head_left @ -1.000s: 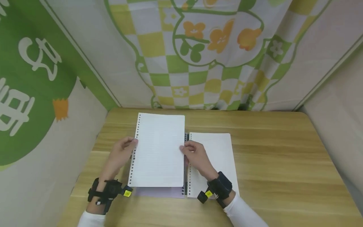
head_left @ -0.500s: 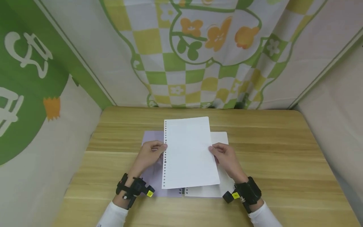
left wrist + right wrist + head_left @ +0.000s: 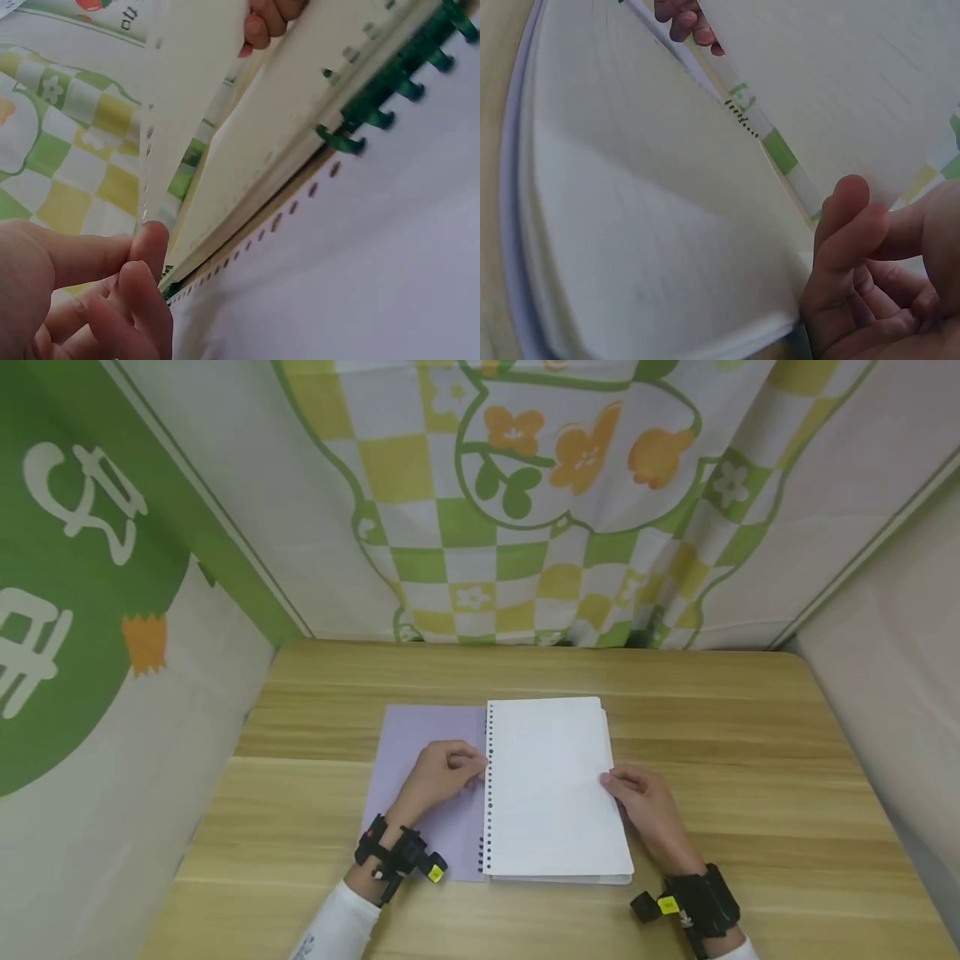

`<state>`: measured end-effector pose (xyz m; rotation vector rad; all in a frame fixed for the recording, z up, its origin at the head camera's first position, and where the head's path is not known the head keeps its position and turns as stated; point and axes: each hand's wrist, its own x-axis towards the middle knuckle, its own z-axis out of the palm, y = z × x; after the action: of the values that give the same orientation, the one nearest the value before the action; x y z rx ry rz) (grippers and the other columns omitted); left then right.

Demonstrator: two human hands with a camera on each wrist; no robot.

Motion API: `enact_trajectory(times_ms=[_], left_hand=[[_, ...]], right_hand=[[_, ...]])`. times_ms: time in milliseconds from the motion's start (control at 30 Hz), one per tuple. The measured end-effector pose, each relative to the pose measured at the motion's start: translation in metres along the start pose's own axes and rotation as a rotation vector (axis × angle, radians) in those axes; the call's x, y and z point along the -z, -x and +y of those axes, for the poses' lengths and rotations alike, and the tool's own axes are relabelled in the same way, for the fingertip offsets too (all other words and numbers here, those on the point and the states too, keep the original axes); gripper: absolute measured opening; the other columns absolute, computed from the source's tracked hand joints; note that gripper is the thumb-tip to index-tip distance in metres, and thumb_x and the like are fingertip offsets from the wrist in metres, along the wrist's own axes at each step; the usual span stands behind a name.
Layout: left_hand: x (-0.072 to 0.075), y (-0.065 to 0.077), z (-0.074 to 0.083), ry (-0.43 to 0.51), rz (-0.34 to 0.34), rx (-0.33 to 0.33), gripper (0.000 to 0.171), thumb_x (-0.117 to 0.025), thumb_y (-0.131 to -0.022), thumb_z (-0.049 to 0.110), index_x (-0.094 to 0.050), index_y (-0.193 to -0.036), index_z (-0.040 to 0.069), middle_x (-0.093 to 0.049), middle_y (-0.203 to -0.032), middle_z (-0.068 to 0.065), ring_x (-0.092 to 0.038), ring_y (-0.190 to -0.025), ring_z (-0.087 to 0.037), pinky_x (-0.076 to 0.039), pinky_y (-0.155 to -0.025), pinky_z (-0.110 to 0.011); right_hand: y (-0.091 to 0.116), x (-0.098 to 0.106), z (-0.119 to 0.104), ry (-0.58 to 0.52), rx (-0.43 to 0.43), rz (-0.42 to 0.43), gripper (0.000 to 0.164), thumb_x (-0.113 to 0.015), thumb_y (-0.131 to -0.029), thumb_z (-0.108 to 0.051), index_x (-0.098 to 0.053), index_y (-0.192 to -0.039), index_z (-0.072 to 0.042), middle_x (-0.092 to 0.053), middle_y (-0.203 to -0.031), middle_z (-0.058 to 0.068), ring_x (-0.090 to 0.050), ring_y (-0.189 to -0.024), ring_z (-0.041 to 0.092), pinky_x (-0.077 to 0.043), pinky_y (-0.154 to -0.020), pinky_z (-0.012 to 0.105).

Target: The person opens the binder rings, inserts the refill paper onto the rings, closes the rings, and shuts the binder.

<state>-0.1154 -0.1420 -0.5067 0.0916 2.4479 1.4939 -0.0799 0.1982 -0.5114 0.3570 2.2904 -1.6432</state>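
Note:
A loose-leaf sheet (image 3: pixel 555 785) with a column of punched holes is held just above the right-hand pages (image 3: pixel 630 225) of a ring-binder notebook. My left hand (image 3: pixel 444 775) pinches its holed left edge between thumb and fingers, above the notebook's spine. At the opposite edge my right hand (image 3: pixel 648 810) pinches it the same way. The notebook lies spread out, with its purple cover (image 3: pixel 411 731) to the left. In the left wrist view, green binder rings (image 3: pixel 409 90) show along the spine. The sheet covers most of the page stack in the head view.
The notebook lies on a wood-grain table (image 3: pixel 750 777). Behind the table hangs a green-and-yellow checked curtain (image 3: pixel 480 560). A pale wall with a green print (image 3: pixel 90 610) stands at the left, and a pale wall (image 3: pixel 892 652) at the right.
Both hands have carried the sheet from above the purple cover rightward across the spine, and lowered it over the right-hand pages. The purple cover is now uncovered.

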Motion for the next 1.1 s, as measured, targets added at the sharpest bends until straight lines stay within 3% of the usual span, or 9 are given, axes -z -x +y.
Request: enact_trajectory(times_ms=[267,467,533,600,667,800,900,1100], left_hand=[[-0.008,0.005,0.007,-0.125,0.045,-0.010,0.012,-0.072,-0.103,0.023,-0.080,-0.108,0.017,-0.079,-0.099,0.003,-0.071,-0.094,-0.015,-0.059,-0.084,-0.038],[-0.011,0.007,0.011,-0.222,0.077,-0.047,0.013,-0.071,-0.103,0.025,-0.078,-0.112,0.019,-0.075,-0.097,0.002,-0.064,-0.083,-0.015,-0.055,-0.073,-0.035],[-0.012,0.007,0.012,-0.280,0.085,-0.074,0.021,-0.071,-0.103,0.028,-0.076,-0.121,0.017,-0.075,-0.109,-0.001,-0.066,-0.092,-0.020,-0.056,-0.079,-0.038],[-0.015,0.006,0.014,-0.363,0.081,-0.114,0.032,-0.071,-0.103,0.031,-0.071,-0.131,0.015,-0.072,-0.126,-0.006,-0.065,-0.110,-0.027,-0.056,-0.093,-0.045],[-0.016,0.003,0.017,-0.443,0.061,-0.161,0.045,-0.070,-0.103,0.034,-0.065,-0.143,0.013,-0.061,-0.150,-0.009,-0.055,-0.132,-0.035,-0.048,-0.110,-0.053],[-0.020,-0.002,0.022,-0.562,-0.038,-0.212,0.063,-0.064,-0.105,0.044,-0.050,-0.160,0.016,-0.035,-0.173,-0.010,-0.034,-0.151,-0.047,-0.032,-0.120,-0.067],[-0.021,-0.003,0.025,-0.621,-0.110,-0.207,0.069,-0.058,-0.107,0.050,-0.041,-0.166,0.019,-0.024,-0.178,-0.009,-0.023,-0.158,-0.050,-0.025,-0.122,-0.072],[-0.021,-0.003,0.027,-0.661,-0.176,-0.183,0.071,-0.052,-0.108,0.052,-0.036,-0.168,0.018,-0.019,-0.179,-0.010,-0.014,-0.161,-0.053,-0.020,-0.124,-0.074]], right_hand=[[0.002,0.002,0.004,0.007,-0.029,0.031,0.039,-0.069,-0.106,-0.028,-0.069,-0.129,0.004,-0.079,-0.110,0.011,-0.067,-0.091,0.014,-0.055,-0.076,0.023],[0.001,0.003,0.006,0.011,-0.031,0.041,0.038,-0.069,-0.106,-0.027,-0.070,-0.128,0.004,-0.079,-0.110,0.013,-0.068,-0.089,0.014,-0.055,-0.075,0.023],[0.002,0.003,0.007,0.012,-0.031,0.041,0.039,-0.070,-0.105,-0.027,-0.070,-0.128,0.005,-0.079,-0.110,0.014,-0.068,-0.089,0.014,-0.055,-0.075,0.023],[0.001,0.004,0.007,0.012,-0.031,0.040,0.038,-0.069,-0.105,-0.026,-0.070,-0.128,0.005,-0.080,-0.109,0.014,-0.068,-0.088,0.014,-0.055,-0.074,0.023],[0.001,0.004,0.008,0.017,-0.032,0.043,0.038,-0.069,-0.105,-0.026,-0.071,-0.127,0.005,-0.080,-0.109,0.013,-0.068,-0.088,0.014,-0.055,-0.074,0.023],[0.000,0.006,0.008,0.019,-0.035,0.047,0.037,-0.069,-0.105,-0.026,-0.072,-0.125,0.004,-0.080,-0.107,0.012,-0.067,-0.088,0.014,-0.055,-0.075,0.023],[0.000,0.007,0.008,0.009,-0.037,0.036,0.037,-0.069,-0.105,-0.026,-0.071,-0.125,0.005,-0.080,-0.106,0.012,-0.067,-0.089,0.015,-0.055,-0.076,0.023],[-0.001,0.007,0.007,-0.015,-0.044,0.017,0.037,-0.070,-0.105,-0.026,-0.071,-0.125,0.005,-0.080,-0.105,0.010,-0.068,-0.089,0.014,-0.055,-0.076,0.023]])
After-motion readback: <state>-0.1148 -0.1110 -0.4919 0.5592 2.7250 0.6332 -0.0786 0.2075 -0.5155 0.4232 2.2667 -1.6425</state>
